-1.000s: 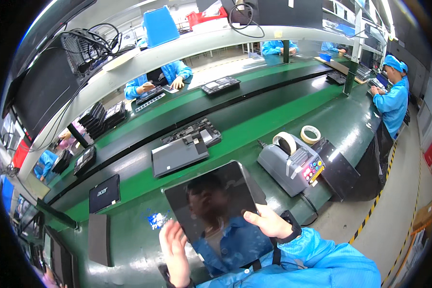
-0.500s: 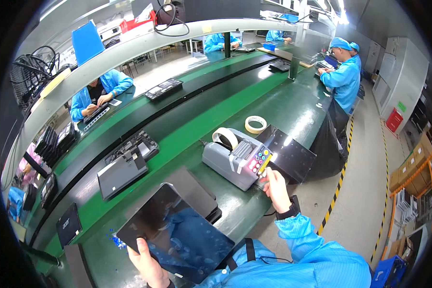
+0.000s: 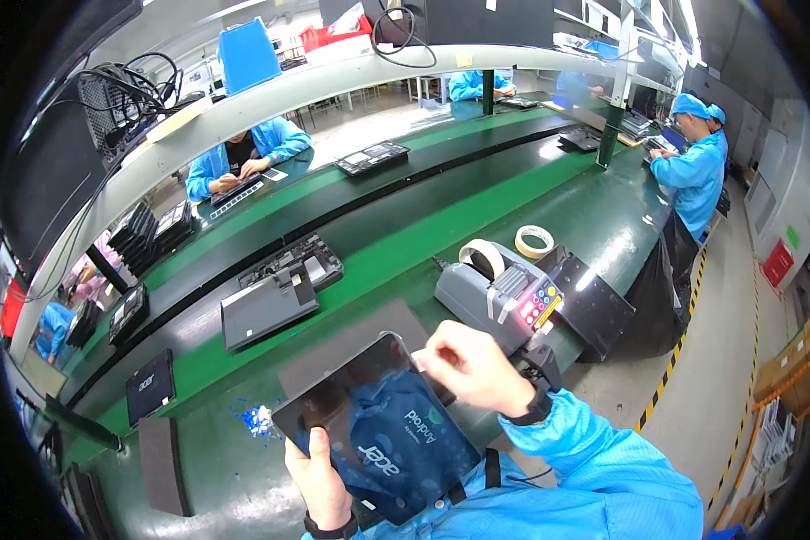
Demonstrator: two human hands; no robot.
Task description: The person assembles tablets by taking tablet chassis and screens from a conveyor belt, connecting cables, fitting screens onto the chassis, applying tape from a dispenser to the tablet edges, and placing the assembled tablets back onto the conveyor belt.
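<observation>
My left hand (image 3: 322, 481) grips the near left edge of a black tablet (image 3: 373, 432), thumb on its glass. The tablet is tilted, its screen facing up and lit with a startup logo. My right hand (image 3: 466, 364) is closed in a pinch at the tablet's far right edge. A pale sliver shows by its fingertips, too small to make out. Beyond that hand stands a grey tape dispenser (image 3: 481, 297) with coloured buttons and a roll of tape (image 3: 484, 258) on top. A dark flat pad (image 3: 333, 346) lies partly behind the tablet.
A loose tape roll (image 3: 535, 241) and a black box (image 3: 594, 306) sit beside the dispenser. Opened laptop parts (image 3: 270, 310) and a dark tablet (image 3: 150, 387) lie to the left. Blue-white scraps (image 3: 259, 419) and a dark foam strip (image 3: 162, 468) are nearer. Co-workers (image 3: 690, 166) sit around.
My right hand has moved left from the front of the tape dispenser to the tablet's edge. The tablet's screen has gone from dark to a logo. My view has shifted left.
</observation>
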